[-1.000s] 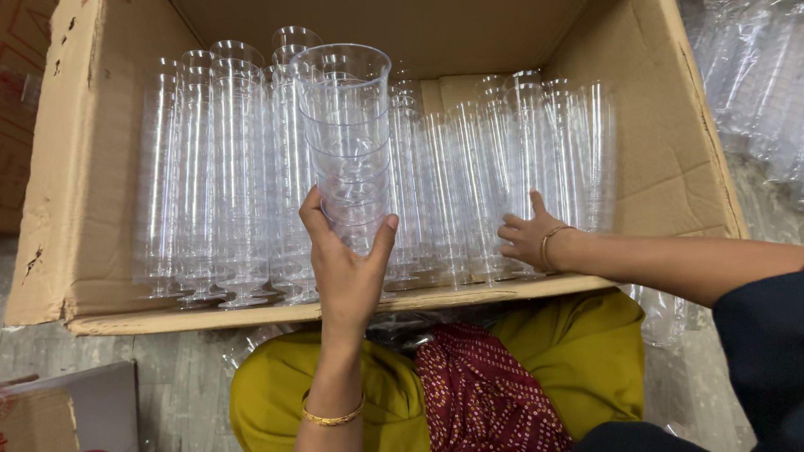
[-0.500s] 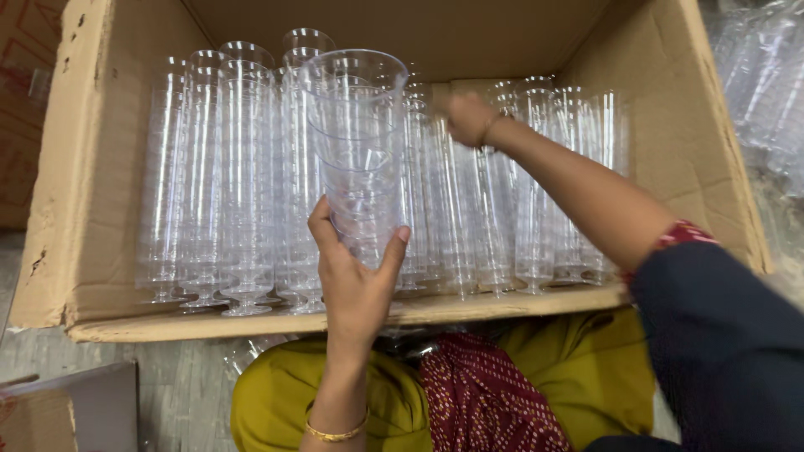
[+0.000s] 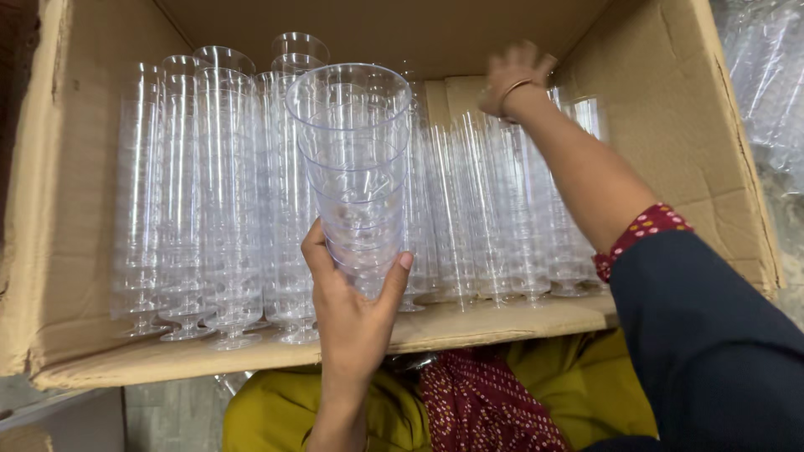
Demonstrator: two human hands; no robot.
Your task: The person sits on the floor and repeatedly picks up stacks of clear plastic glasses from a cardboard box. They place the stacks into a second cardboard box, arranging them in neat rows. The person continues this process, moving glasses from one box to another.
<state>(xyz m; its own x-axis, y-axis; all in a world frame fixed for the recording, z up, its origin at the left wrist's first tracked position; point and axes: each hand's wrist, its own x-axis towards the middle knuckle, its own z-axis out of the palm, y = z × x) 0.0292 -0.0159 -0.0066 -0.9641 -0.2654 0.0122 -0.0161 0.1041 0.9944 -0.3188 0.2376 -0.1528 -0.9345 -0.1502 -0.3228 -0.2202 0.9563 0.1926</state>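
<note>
Here, clear cups (image 3: 356, 167) in cardboard box (image 3: 670, 109)

bare left hand (image 3: 352, 322) and forearm; bangle at right hand (image 3: 512, 74), dark navy sleeve with red dotted cuff (image 3: 641, 234) behind the bangle; mustard-yellow garment, maroon patterned cloth.

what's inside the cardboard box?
The cardboard box holds rows of nested clear plastic cup stacks. The left hand grips one stack; the right hand reaches the back. The box bottom is covered.
</note>
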